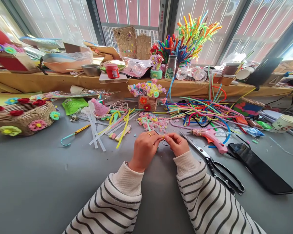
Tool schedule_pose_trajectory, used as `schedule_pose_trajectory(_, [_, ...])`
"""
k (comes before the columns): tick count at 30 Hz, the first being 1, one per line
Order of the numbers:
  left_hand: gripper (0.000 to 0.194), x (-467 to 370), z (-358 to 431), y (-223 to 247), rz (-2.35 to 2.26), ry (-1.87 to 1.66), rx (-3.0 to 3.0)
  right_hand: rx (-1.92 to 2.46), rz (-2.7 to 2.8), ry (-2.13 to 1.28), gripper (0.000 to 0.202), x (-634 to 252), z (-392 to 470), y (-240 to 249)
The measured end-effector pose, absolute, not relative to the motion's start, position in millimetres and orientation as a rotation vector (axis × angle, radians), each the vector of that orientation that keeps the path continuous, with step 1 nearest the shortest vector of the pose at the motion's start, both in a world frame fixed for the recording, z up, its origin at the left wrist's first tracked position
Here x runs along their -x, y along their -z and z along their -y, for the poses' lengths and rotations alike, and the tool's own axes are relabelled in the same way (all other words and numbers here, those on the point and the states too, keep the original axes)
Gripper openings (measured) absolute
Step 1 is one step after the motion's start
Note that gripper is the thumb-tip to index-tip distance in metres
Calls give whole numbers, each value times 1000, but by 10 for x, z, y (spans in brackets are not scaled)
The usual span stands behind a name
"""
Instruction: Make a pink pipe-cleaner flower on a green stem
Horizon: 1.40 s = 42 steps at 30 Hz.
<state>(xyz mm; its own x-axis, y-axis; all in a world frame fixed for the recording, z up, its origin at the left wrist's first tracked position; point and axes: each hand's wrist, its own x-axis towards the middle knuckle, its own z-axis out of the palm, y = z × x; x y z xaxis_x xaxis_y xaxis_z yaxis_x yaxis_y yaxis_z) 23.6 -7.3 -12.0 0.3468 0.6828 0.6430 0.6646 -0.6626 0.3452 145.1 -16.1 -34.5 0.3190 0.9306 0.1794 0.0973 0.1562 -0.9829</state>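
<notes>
My left hand and my right hand meet at the fingertips over the middle of the grey table. Both are closed in a pinch around a tiny yellow-orange piece, mostly hidden by the fingers. A ring is on a finger of my left hand. Just behind the hands lies a heap of pink and pastel scraps. To the right of my right hand rest large black-handled scissors and a pink glue gun.
A black phone lies at the right. Behind it spreads a pile of coloured pipe cleaners. Clear glue sticks and an orange-and-blue hook lie left, near a woven basket. A small flower box stands at the back.
</notes>
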Motion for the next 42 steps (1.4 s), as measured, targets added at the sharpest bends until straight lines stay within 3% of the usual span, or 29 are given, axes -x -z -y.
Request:
schedule_pose_trajectory(11, [30,-87,-47,174,-1790,-980,-2010,1320,1029,-752,30,-1470,145,374])
schedule_pose_trajectory(17, [23,-120,-54,192,-1610,-896,-1826,1305,1072,-708,27,-1457,132,393])
schedule_pose_trajectory(27, [35,-120,-56,56,-1118,-1305,-915,1211,1209,-377,19,-1377,242,286])
schedule_pose_trajectory(42, [19,-233,19,72,-746,-1120,-542,1188,1330,-165,10,-1306,271,263])
